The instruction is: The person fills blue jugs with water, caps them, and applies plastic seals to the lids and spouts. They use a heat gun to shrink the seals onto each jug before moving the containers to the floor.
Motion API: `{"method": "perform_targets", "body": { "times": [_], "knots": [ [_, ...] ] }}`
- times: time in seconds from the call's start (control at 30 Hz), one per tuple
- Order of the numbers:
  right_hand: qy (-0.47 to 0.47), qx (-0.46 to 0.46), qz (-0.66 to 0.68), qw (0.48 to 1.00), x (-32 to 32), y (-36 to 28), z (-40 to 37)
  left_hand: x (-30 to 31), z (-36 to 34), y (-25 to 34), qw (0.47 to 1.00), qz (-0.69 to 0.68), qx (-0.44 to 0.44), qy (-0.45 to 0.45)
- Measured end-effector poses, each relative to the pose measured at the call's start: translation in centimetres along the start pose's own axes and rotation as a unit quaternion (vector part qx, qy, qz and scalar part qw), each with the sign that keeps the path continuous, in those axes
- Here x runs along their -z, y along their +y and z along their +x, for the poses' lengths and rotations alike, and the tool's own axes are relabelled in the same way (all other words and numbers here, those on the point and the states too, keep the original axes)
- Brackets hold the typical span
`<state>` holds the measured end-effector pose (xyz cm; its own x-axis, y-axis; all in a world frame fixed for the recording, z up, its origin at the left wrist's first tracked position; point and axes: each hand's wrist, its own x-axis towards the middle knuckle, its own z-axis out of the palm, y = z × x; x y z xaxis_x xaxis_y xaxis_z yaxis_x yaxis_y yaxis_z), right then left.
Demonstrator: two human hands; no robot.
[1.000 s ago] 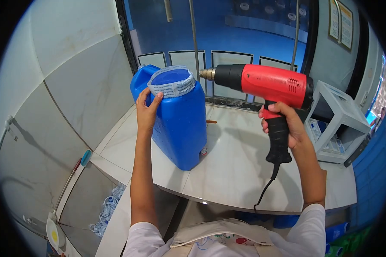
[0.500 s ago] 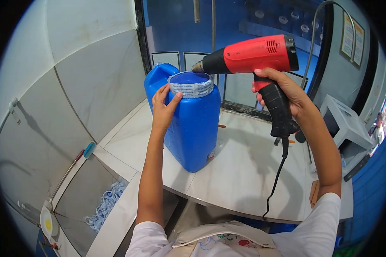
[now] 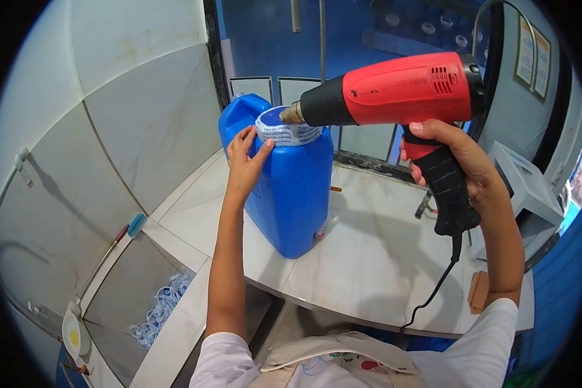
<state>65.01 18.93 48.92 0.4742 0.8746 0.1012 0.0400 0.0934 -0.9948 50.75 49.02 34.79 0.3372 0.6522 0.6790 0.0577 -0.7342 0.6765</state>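
A tall blue jug stands upright on the tiled counter. Around its wide cap sits a printed plastic seal band, which looks crinkled. My left hand pinches the band's left side with thumb and fingers. In my right hand is a red and black heat gun, gripped by its handle. Its metal nozzle points left, over the right part of the cap and close to the band. The gun's black cord hangs down over the counter.
At the lower left, a recessed basin holds a heap of clear and blue plastic rings. A blue-headed brush leans at its edge. Brown pieces and a white shelf unit are at the right. A window stands behind the counter.
The heat gun and my right hand have moved right and nearer to the camera, with the nozzle now lower over the cap. The band looks more shrunken over the rim. My left hand stays in place.
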Motion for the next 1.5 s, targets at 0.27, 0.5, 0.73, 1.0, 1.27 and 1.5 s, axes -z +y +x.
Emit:
{"method": "perform_targets", "body": {
  "times": [0.27, 0.5, 0.73, 1.0, 1.27, 1.5],
  "knots": [
    [0.053, -0.015, 0.085, 0.995, 4.1, 3.2, -0.9, -0.2, -0.2, 0.1, 1.0, -0.004, 0.009, -0.001],
    [0.05, -0.01, 0.174, 0.983, 6.9, 7.9, 0.5, -0.3, -0.2, 0.6, 0.999, -0.036, 0.027, -0.01],
    [0.035, 0.045, 0.142, 0.988, 5.1, 11.5, -2.1, -0.9, -0.8, 0.7, 0.996, -0.079, 0.036, 0.013],
    [-0.014, 0.095, 0.07, 0.993, -1.0, 15.2, -5.8, 0.5, -2.6, 2.0, 0.976, -0.185, 0.056, 0.099],
    [0.03, 0.439, -0.456, 0.774, -5.7, 22.4, -2.3, 1.7, -4.2, 1.6, 0.954, -0.255, 0.045, 0.151],
    [0.035, 0.412, -0.42, 0.808, -5.2, 22.5, -3.0, 0.9, -4.2, 1.6, 0.958, -0.259, 0.048, 0.11]
  ]
}}
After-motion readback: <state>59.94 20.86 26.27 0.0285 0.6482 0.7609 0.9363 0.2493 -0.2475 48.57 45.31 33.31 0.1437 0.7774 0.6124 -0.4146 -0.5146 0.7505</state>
